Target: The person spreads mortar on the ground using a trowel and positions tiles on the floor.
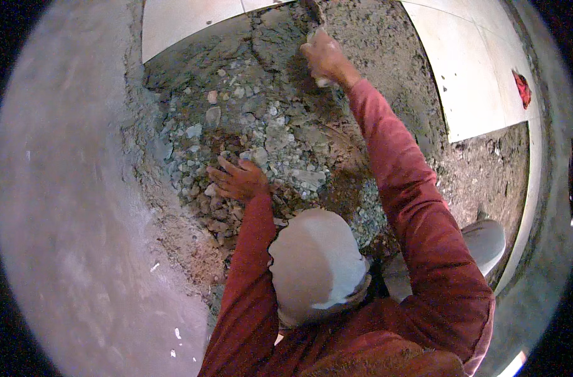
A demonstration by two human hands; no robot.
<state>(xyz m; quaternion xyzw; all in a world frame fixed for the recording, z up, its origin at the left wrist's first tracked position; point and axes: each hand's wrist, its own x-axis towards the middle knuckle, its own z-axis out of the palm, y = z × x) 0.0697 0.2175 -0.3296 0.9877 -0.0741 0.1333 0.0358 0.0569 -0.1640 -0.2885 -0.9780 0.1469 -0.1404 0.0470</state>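
I am kneeling over a patch of broken-up floor, and my left hand [239,181] is pressing flat, fingers spread, on the rubble [267,147] near the middle of the frame. It is holding nothing; the palm and fingers are simply resting on the loose grey stones. My left sleeve [249,251], dark red, is running down from it to the lower edge.

My right hand [324,56] is reaching far up to the top centre of the frame, closed around a small pale object [324,81] whose end is showing just below my fist; I cannot tell what it is. That hand is sitting against the dark, damp mortar bed [374,50] that is filling the upper middle of the picture.

2 pale floor tiles are bordering the rough patch: 1 tile [186,19] at the upper left, another large tile [469,75] at the upper right. A red scrap [523,88] is lying at the far right, on the edge of that tile. A smooth grey surface [73,207] is curving down the whole left side. My knee [315,264], in pale grey cloth, is bulging up in the lower centre, between my 2 arms.
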